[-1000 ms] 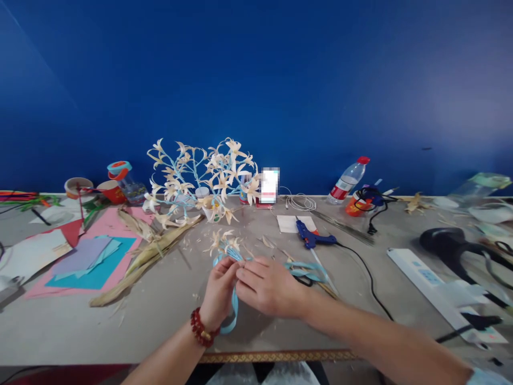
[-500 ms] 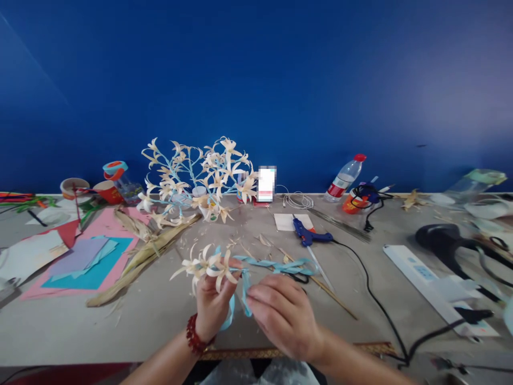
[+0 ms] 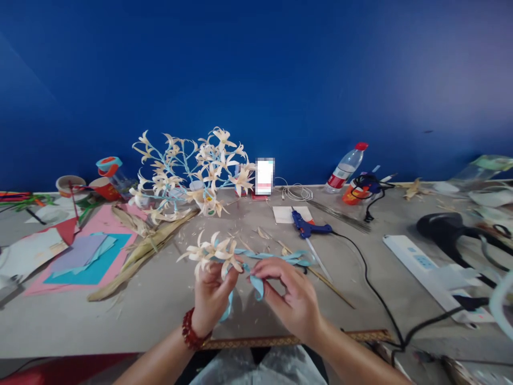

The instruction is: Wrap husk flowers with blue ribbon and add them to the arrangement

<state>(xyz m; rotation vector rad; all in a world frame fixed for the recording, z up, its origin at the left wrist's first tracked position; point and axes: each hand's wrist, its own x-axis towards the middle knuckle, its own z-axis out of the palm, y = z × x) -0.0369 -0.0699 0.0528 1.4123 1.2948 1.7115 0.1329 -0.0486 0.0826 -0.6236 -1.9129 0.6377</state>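
Note:
My left hand (image 3: 214,297), with a red bead bracelet at the wrist, is closed around the stem of a small spray of cream artificial flowers (image 3: 214,252). The petals spread out above its thumb. My right hand (image 3: 290,297) is just to the right, its fingers pinching a light blue ribbon (image 3: 257,287) beside the stem. One loose length of the ribbon hangs below my left hand. Behind my right fingers a twisted light blue strip (image 3: 280,256) stretches over the table. Where the ribbon meets the stem is partly hidden by my fingers.
A blue glue gun (image 3: 308,224) lies beyond my right hand, its cord running toward a white power strip (image 3: 433,278). Finished-looking flower branches (image 3: 192,176) stand at the back. Dry husks (image 3: 148,251) and coloured paper (image 3: 92,267) lie left; a bottle (image 3: 347,168) stands back right.
My right hand has turned and risen slightly, its fingers now nearer the stem with the ribbon between them. The flowers in my left hand have shifted a little right and up.

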